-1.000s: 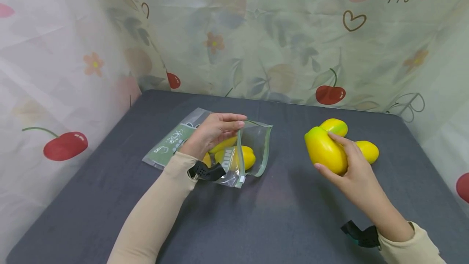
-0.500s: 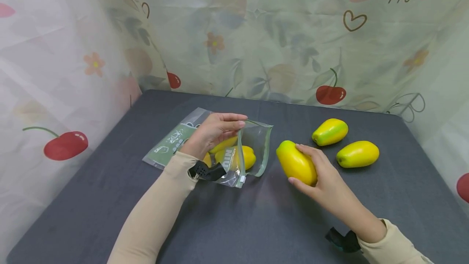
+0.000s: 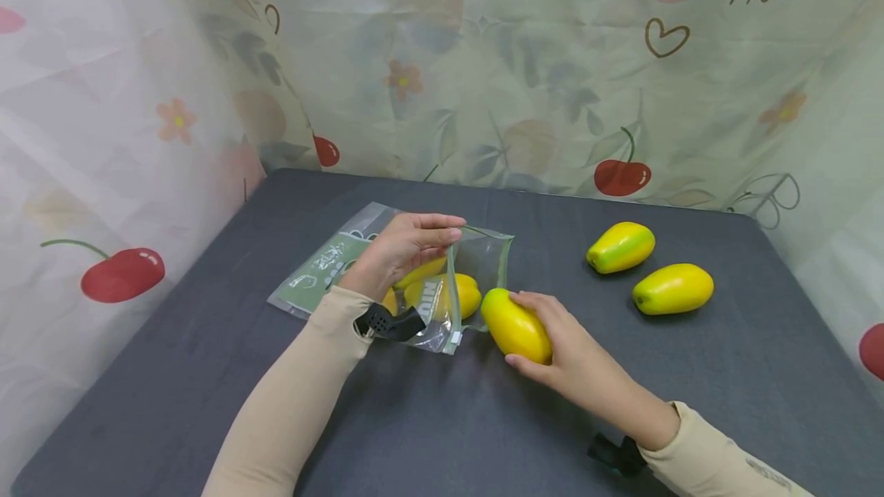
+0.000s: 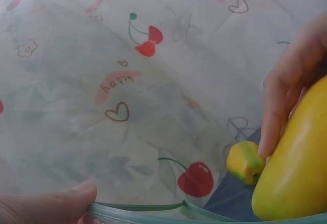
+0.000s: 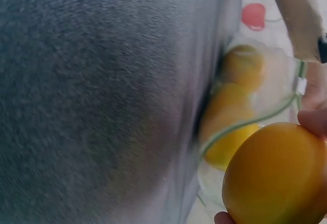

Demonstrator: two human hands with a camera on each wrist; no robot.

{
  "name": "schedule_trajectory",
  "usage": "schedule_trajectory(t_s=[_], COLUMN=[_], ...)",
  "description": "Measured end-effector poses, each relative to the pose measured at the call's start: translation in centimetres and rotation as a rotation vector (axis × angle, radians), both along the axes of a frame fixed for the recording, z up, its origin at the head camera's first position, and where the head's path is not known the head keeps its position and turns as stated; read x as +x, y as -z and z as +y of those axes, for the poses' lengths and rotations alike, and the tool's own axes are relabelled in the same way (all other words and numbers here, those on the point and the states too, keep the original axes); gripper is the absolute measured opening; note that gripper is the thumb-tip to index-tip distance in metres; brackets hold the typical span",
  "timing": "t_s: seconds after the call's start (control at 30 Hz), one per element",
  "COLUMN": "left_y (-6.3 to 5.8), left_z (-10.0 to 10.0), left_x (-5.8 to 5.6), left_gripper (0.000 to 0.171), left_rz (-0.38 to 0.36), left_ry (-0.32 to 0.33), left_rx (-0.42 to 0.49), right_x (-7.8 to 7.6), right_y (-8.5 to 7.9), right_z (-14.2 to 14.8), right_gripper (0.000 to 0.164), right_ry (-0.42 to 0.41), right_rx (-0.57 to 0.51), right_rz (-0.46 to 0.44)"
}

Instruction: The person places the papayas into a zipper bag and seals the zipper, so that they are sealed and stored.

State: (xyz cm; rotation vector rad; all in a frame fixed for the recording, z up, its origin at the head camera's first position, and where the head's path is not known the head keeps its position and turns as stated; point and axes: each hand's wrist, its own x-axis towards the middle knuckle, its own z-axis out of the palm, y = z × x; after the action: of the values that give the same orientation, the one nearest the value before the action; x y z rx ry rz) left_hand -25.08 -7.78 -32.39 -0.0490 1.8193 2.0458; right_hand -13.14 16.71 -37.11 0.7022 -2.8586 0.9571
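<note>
My left hand [image 3: 407, 248] pinches the upper rim of a clear zip bag [image 3: 318, 274] with green print and a green edge. In the left wrist view the thumb [image 4: 56, 203] lies against that rim. The bag's mouth gapes to the right, and several yellow fruits [image 3: 466, 296] lie inside, partly covered by my hand. My right hand [image 3: 580, 347] grips a yellow papaya [image 3: 518, 328] with a greenish tip, fingers over the top and thumb below. The papaya's tip is at the bag's mouth; whether it touches the rim is unclear. In the right wrist view the held papaya [image 5: 276, 175] partly hides the bag.
Two more papayas, one streaked green [image 3: 620, 248] and one plainer yellow [image 3: 673, 289], lie on the dark grey tabletop [image 3: 428, 420] at the right. A printed curtain [image 3: 483, 83] hangs behind the table and along its sides.
My right hand has carried the papaya leftward and a little toward me, from beside the two loose ones to the bag's mouth. My left hand and the bag have stayed put.
</note>
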Motion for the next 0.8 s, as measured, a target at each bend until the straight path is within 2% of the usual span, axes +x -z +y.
schedule_trajectory(t_s=[0.33, 0.8], left_y=[0.1, 0.2], left_z=[0.0, 0.1], left_x=[0.0, -0.1], left_gripper=[0.032, 0.032], left_rz=[0.007, 0.011], left_ry=[0.012, 0.013], left_rx=[0.000, -0.016], right_x=[-1.1, -2.8], right_y=[1.0, 1.9], right_z=[-0.7, -0.7], right_gripper=[0.073, 0.069], right_ry=[-0.029, -0.048], right_rx=[0.024, 0.004], right_rz=[-0.034, -0.076])
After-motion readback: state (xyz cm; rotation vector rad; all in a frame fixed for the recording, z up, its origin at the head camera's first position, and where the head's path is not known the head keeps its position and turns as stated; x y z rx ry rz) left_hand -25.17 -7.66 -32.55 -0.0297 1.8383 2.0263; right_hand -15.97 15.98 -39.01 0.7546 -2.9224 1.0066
